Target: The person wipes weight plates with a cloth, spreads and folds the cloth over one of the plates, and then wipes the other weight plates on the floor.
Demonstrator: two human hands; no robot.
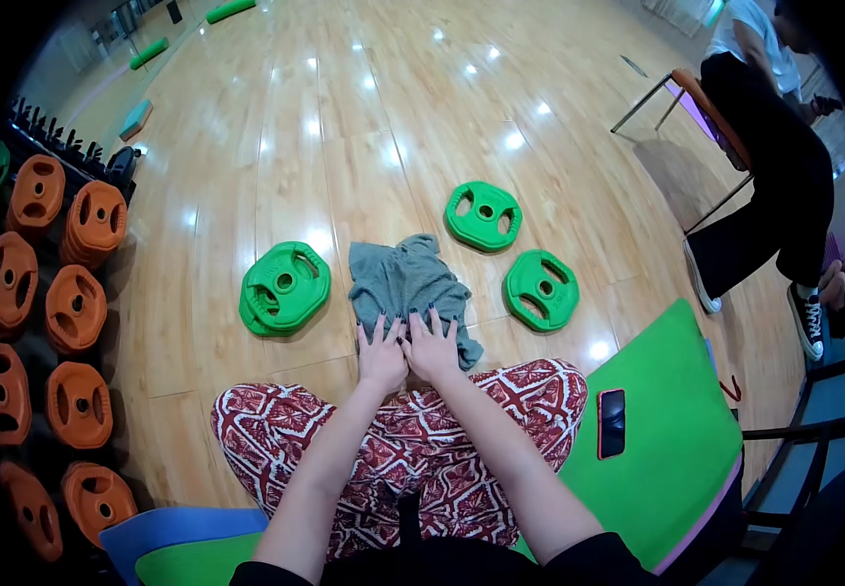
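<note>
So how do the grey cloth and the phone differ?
The grey cloth lies rumpled; the phone looks flat and smooth. The cloth is on the floor, under the left hand and right hand; the phone rests untouched on the green mat. The cloth is bigger than the phone.

I can see the left hand (383,363) and the right hand (432,355) side by side, palms down. The hands are flat, and the fingers (436,324) spread and point forward. Their nails are dark. The bare left arm (322,469) and right arm (500,432) reach in and meet in the middle.
</note>
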